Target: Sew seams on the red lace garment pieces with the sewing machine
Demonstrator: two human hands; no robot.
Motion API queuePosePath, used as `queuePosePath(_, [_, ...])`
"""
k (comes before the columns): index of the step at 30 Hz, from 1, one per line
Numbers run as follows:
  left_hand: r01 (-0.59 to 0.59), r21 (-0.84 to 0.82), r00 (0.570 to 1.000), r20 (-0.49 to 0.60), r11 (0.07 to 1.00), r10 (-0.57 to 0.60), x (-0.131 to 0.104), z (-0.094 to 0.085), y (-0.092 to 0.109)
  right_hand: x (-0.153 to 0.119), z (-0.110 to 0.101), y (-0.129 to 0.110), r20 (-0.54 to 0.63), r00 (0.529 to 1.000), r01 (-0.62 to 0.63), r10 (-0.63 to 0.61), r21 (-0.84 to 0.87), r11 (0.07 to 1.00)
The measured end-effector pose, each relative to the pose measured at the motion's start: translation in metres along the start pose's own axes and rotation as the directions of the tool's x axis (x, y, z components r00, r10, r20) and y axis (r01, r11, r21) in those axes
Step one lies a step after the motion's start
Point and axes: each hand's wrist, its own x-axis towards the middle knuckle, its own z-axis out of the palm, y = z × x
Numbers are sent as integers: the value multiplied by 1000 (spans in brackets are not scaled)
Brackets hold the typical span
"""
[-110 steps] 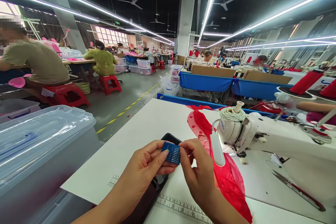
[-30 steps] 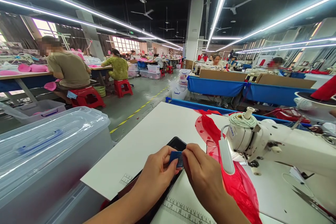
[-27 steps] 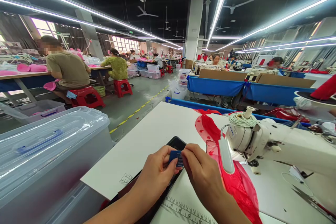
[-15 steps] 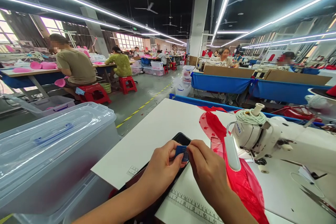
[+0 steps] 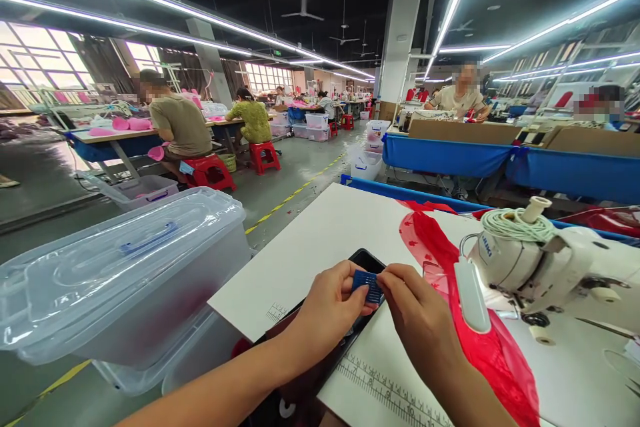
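My left hand [image 5: 336, 303] holds a small flat blue needle pack [image 5: 367, 285] between thumb and fingers; thin pale lines run across its face. At the pack's right edge, the thumb and fingertips of my right hand [image 5: 417, 307] are pinched together. Whether they grip the pack or a needle from it is hidden. Both hands are above a black tray-like recess [image 5: 367, 257] in the white table [image 5: 310, 240]. Red sheer fabric [image 5: 465, 280] lies to the right of my hands, beside a white sewing machine [image 5: 560, 260].
Clear lidded plastic bins [image 5: 125, 267] stand left of the table. A pale lamp-like piece [image 5: 473, 297] hangs by the machine head. Printed ruler marks [image 5: 385, 390] run along the near table edge. Co-workers sit at other tables; one person [image 5: 460, 97] is beyond the blue cloth [image 5: 445, 157].
The view has swung slightly left, so the scene sits farther right. My hands keep the same hold around the needle pack. The person across at the right now shows higher and more fully.
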Motion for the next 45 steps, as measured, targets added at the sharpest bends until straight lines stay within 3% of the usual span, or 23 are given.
queuePosePath(12, [-126,306,988,-51,943,149,-4,1,-7,0,-4,-7,25,1000,10,-8,-92,996])
queuePosePath(18, [-172,463,980,-7,870,197,-8,5,2,1,-1,-10,-48,999,-9,5,-80,997])
queuePosePath(21, [-156,385,986,5,910,167,-7,8,2,1,-2,-11,-65,998,-13,5,-113,994])
queuePosePath(26, [-72,51,997,26,996,70,-2,8,-1,4,-6,-14,-82,997,-11,-5,-197,980])
queuePosePath(31, [3,-115,999,52,993,3,1,4,2,9,-6,-18,-126,992,-22,-3,-195,981])
queuePosePath(36, [67,-205,996,77,977,-52,2,3,4,11,-7,-15,-205,974,-116,96,-87,989])
queuePosePath(39, [97,-215,994,63,972,-86,4,2,4,11,-8,-12,-242,944,-218,223,47,975])
queuePosePath(41, [103,-195,994,51,975,-95,5,1,4,12,-9,-10,-220,900,-328,375,225,918])
queuePosePath(45, [85,-151,996,31,985,-82,6,0,4,20,-13,-11,-57,733,-489,678,650,582])
